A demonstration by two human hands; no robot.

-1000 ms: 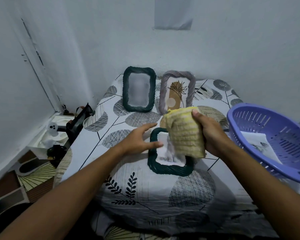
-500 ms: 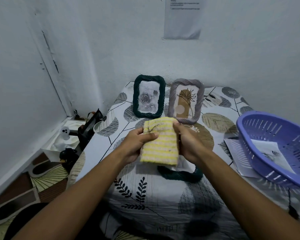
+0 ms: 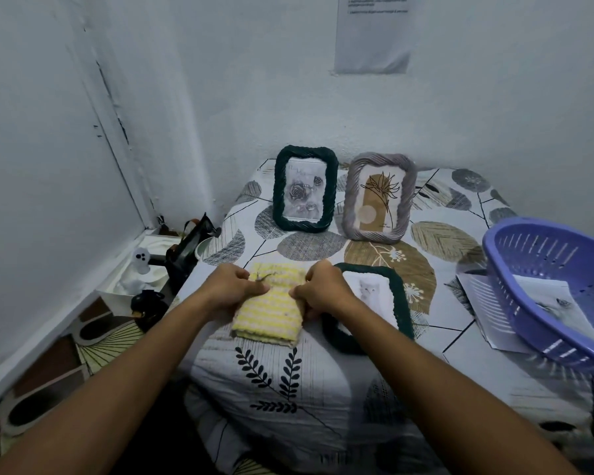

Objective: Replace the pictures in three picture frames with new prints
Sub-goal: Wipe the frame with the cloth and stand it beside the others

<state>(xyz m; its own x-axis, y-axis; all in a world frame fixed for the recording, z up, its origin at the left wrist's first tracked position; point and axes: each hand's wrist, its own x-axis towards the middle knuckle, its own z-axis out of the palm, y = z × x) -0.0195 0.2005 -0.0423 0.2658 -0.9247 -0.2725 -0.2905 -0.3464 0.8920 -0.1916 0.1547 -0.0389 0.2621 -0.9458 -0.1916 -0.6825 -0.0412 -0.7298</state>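
A folded yellow striped cloth (image 3: 271,311) lies on the patterned bed. My left hand (image 3: 232,286) grips its left edge and my right hand (image 3: 323,291) grips its right edge, both with curled fingers. Just right of the cloth, a dark green frame (image 3: 396,293) with a white cat print lies flat, partly under my right forearm. At the back stand two upright frames: a dark green frame (image 3: 304,193) with a rose print and a grey frame (image 3: 379,197) with a brown plant print.
A purple plastic basket (image 3: 542,258) holding a paper print sits at the right, with more paper sheets (image 3: 477,303) under it. Left of the bed, on the floor, are a black bag (image 3: 186,252) and a small white ghost figure (image 3: 140,262). Walls close in behind and left.
The cloth has come down from the air onto the bed, left of the flat green frame. Both hands moved down with it and still grip its sides.
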